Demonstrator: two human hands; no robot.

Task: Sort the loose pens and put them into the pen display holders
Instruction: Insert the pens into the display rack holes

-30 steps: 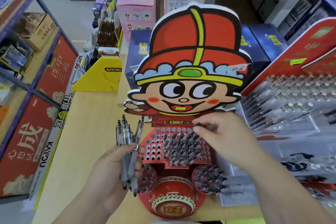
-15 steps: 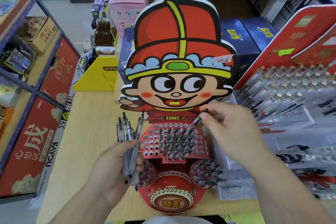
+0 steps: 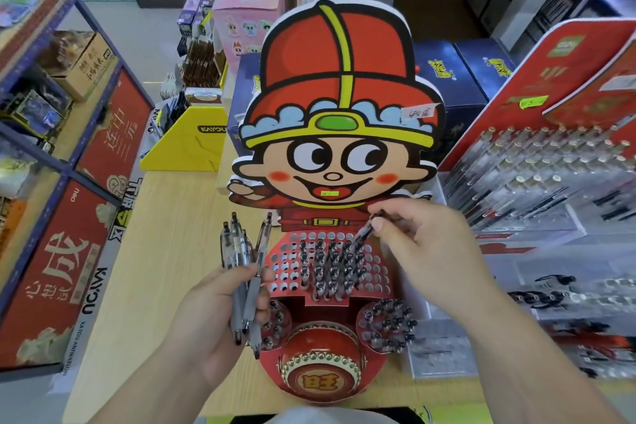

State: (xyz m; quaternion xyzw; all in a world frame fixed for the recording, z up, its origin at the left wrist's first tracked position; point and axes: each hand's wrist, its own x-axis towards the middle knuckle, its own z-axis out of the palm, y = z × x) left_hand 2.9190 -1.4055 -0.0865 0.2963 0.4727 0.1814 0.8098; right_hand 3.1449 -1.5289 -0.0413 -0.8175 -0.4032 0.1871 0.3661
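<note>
Shop counter: my right hand pinches a pen slanting up-right, lower end hidden in the holder; left hand grips an upright bundle.

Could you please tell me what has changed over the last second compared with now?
The right hand has lifted slightly from the red pen display holder, and the pen it pinches now slants above the upper holes. The left hand still grips its bundle of pens; the holder stayed put.
</note>
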